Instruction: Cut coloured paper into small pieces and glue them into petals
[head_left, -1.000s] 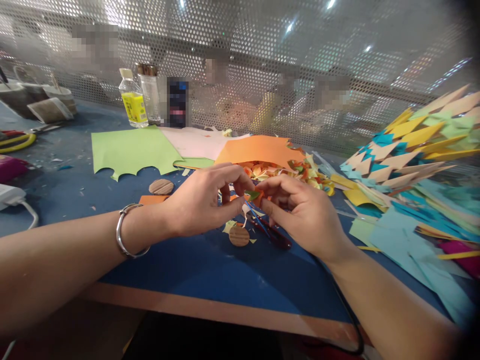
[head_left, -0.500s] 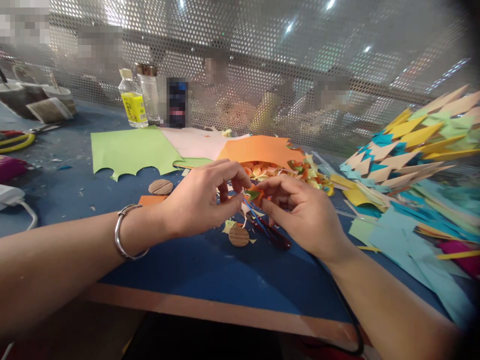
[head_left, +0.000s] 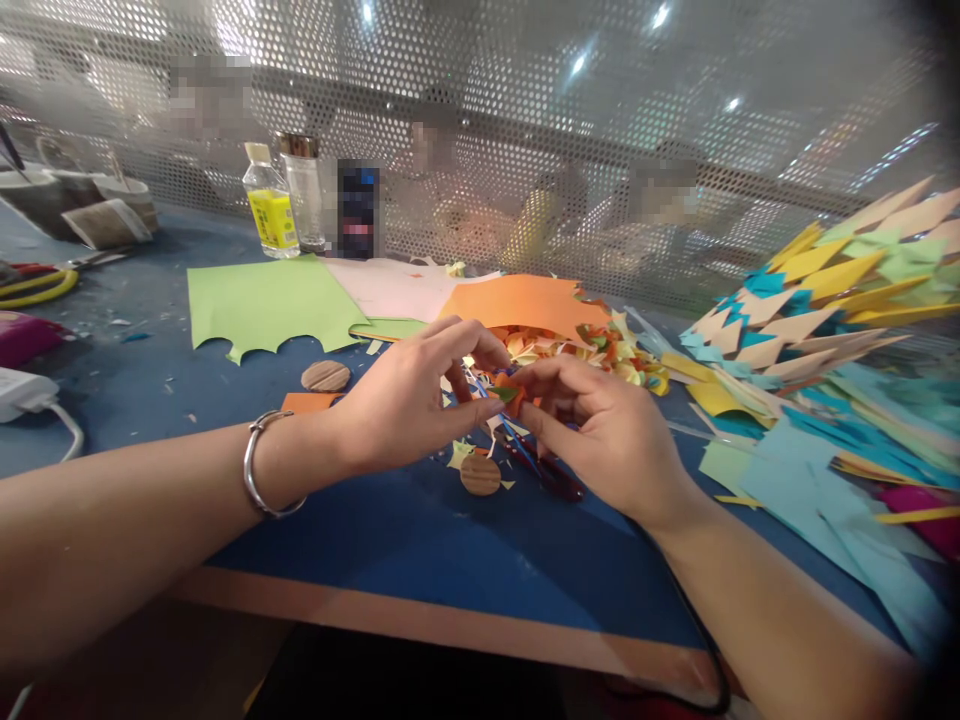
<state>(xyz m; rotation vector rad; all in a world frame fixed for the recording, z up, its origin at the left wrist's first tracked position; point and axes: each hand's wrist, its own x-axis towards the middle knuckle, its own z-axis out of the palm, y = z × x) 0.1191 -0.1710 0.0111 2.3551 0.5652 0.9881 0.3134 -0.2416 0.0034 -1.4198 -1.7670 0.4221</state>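
Note:
My right hand pinches a small orange-and-green paper piece, like a little flower, between thumb and fingertips. From the other side my left hand, with a silver bangle on the wrist, curves its fingers round it, and its thumb tip touches the piece. Its fingertips are partly hidden. Below both hands lie scissors with dark red handles, partly covered. A round wooden disc rests under the paper piece among scraps, and another disc lies left of my left hand beside an orange paper piece.
Green paper, pink paper and orange paper lie behind my hands, near a pile of paper cuttings. A bottle stands at the back. A layered paper construction is at right, a white plug at left.
My left hand's thumb has moved slightly right and down against the orange-and-green paper piece. The right hand keeps hold of it. The view has shifted slightly.

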